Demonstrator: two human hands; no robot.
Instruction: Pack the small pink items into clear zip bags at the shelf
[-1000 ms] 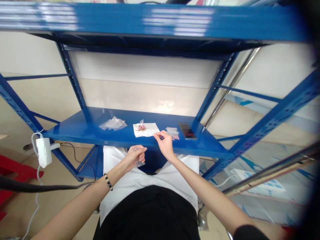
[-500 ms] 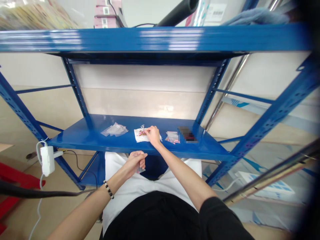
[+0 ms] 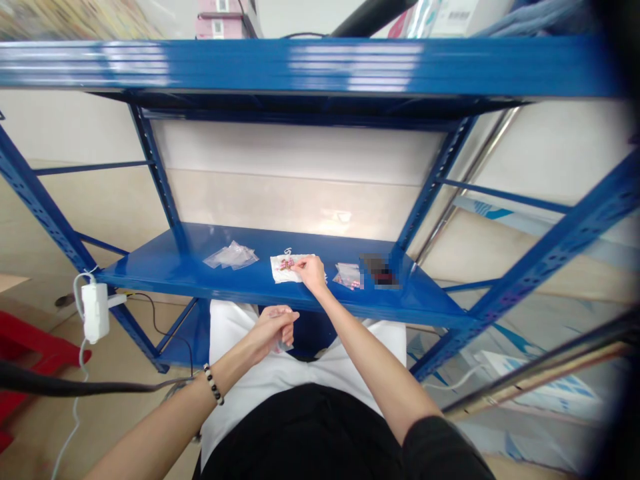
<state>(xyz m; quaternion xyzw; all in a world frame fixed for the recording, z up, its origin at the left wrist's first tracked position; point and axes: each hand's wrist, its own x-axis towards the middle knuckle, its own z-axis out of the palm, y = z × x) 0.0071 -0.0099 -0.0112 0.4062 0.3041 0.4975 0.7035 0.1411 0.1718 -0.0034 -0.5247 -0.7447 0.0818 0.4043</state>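
The right hand (image 3: 311, 272) rested on the white paper sheet (image 3: 287, 268), fingertips pinched at small pink beads (image 3: 285, 265) — whether one was gripped could not be told. The left hand (image 3: 273, 327), nearer the body, was closed on a small clear plastic bag (image 3: 283, 345). Filled bags (image 3: 347, 275) lay just right; empty ones (image 3: 231, 255) left — packing seemed partway.

The shelf (image 3: 165, 270) is blue painted metal, smooth and glossy, throwing back pale glare; its perforated uprights (image 3: 545, 243) share the paint. The sheet (image 3: 283, 270) looks like matt white paper. The small bags (image 3: 231, 255) are clear, crinkled, shiny plastic. The adapter (image 3: 95, 311) is smooth white plastic. The wrist bracelet (image 3: 213, 385) has glossy dark beads.
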